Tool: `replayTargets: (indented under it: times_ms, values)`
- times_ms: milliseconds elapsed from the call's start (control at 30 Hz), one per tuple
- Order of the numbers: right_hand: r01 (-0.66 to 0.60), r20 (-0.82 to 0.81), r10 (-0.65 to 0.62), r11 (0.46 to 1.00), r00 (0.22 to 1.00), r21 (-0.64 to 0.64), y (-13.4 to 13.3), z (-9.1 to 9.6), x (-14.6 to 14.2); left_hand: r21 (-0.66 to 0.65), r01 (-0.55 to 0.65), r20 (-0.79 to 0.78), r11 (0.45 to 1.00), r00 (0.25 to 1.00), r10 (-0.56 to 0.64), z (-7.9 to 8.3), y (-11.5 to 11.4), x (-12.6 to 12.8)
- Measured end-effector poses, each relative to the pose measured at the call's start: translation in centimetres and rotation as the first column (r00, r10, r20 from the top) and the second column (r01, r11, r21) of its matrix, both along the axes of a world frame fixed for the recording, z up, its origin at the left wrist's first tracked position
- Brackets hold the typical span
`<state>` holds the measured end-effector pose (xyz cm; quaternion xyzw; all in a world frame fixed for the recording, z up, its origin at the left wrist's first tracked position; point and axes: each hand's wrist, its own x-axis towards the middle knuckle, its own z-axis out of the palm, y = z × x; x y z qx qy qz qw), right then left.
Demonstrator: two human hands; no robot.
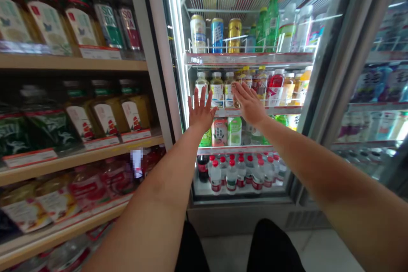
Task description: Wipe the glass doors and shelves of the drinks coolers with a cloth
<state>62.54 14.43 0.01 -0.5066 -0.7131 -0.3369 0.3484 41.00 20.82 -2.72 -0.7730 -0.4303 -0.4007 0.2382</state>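
Both of my arms stretch forward to a lit drinks fridge (242,204). My left hand (201,110) is open with its fingers spread, in front of the left end of the middle shelf. To its right, my right hand (250,102) is open and flat, fingers pointing up and left, and neither hand holds anything. Around them on that shelf stand small bottles with white labels (217,89) and a red drink bottle (276,87). Streaks of reflection suggest glass in front of the drinks. Whether my palms touch it I cannot tell.
Wooden shelves (73,63) with bottles and price tags stand close on my left. Cans (217,34) and green bottles (272,23) fill the fridge's upper shelf; red-capped bottles (232,174) stand at its bottom. Another fridge section (379,57) is on the right. My dark-clothed knees (274,246) show below.
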Motion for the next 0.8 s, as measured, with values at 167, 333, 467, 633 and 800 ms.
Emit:
replayTargets:
  times_ms: [167,333,467,633,800]
  values:
    - [0.046,-0.111,-0.042,0.998,0.993,0.033,0.4,-0.5,-1.3,-0.004,0.008,0.002,1.0,1.0,-0.008,0.0,0.0,0.0]
    - [-0.03,0.191,0.063,0.985,0.98,-0.17,0.2,-3.2,-3.4,-0.002,0.013,0.002,1.0,1.0,-0.013,0.0,0.2,0.0]
    - [-0.068,0.277,0.115,0.982,0.954,-0.175,0.3,-2.4,-2.5,0.003,0.03,0.01,1.0,1.0,-0.03,-0.1,0.3,-0.1]
    - [0.019,-0.043,-0.017,0.999,0.999,0.042,0.4,-1.8,0.2,-0.008,0.025,0.018,1.0,1.0,-0.025,0.0,0.2,0.0]
    - [-0.015,0.14,0.023,0.998,0.99,-0.06,-0.7,-4.4,1.6,-0.019,0.04,0.018,0.999,0.999,-0.039,0.1,0.1,0.0]
